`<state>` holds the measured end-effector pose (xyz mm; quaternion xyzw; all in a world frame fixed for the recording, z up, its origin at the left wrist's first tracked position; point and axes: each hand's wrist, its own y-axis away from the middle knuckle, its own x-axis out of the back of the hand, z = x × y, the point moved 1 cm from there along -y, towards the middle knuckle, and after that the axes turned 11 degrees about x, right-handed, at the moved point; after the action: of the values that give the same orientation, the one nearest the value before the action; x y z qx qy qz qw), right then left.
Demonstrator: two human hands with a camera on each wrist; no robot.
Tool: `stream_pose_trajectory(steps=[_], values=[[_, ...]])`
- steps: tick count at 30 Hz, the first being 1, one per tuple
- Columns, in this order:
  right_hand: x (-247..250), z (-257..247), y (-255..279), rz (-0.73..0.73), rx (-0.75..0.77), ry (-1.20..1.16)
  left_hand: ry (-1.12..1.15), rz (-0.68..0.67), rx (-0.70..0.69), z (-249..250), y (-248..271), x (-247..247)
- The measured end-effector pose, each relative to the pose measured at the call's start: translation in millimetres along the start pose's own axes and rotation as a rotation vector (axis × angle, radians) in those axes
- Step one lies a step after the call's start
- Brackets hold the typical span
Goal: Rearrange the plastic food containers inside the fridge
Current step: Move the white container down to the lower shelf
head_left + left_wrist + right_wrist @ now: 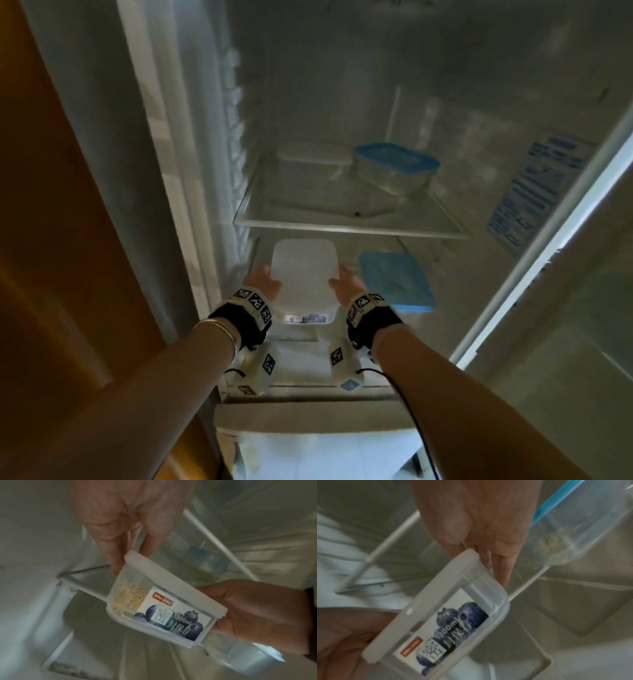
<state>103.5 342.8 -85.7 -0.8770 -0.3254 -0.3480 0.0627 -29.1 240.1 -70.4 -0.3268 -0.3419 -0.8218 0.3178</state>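
Both hands hold a clear container with a white lid under the upper glass shelf, on the left side. My left hand grips its left end and my right hand its right end. The left wrist view shows the container tilted, with a blueberry label and pale noodles inside; my left hand's fingers lie along its far end, and the right hand wraps the near end. In the right wrist view the right hand reaches past the container. Whether it touches the lower shelf is unclear.
A blue-lidded container sits just right of the held one on the lower shelf. The upper shelf carries a white-lidded container at the back left and a blue-lidded one beside it. A wooden panel stands left; the fridge door right.
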Motion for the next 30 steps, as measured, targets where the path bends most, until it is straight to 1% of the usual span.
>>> stream_pose_trajectory(steps=[2,6,8,10,12,15,19,22,27,30], values=[[-1.7,2.8,-18.0,-0.025,-0.017,-0.023,-0.009,0.024,0.033,4.5,-14.1,-3.8],[-6.2,6.7,-45.1,-0.077,-0.022,-0.055,0.025,0.030,0.081,10.3,-38.2,-9.4],[-8.7,7.7,-57.0,-0.095,-0.023,-0.085,0.000,0.078,0.086,11.7,-45.6,-7.2],[-10.2,5.7,-63.1,-0.113,-0.039,-0.107,-0.061,0.155,0.077,11.0,-49.5,-3.4],[-10.6,3.6,-63.8,-0.118,-0.043,-0.112,-0.082,0.169,0.069,11.9,-52.0,-1.6],[-11.1,8.1,-64.5,-0.133,-0.027,-0.105,-0.090,0.139,0.055,12.9,-53.3,0.0],[-6.5,6.4,-54.0,-0.153,0.004,-0.097,-0.125,0.091,-0.055,13.7,-45.6,3.7],[-8.3,3.7,-44.9,-0.206,0.020,-0.031,-0.143,0.016,-0.114,8.5,-37.1,6.0],[-16.5,10.3,-38.0,-0.235,0.039,0.043,-0.102,-0.085,-0.136,-0.9,-29.4,1.4],[-14.4,6.4,-31.0,-0.227,0.053,0.071,-0.086,-0.065,-0.144,-2.4,-28.5,0.4]])
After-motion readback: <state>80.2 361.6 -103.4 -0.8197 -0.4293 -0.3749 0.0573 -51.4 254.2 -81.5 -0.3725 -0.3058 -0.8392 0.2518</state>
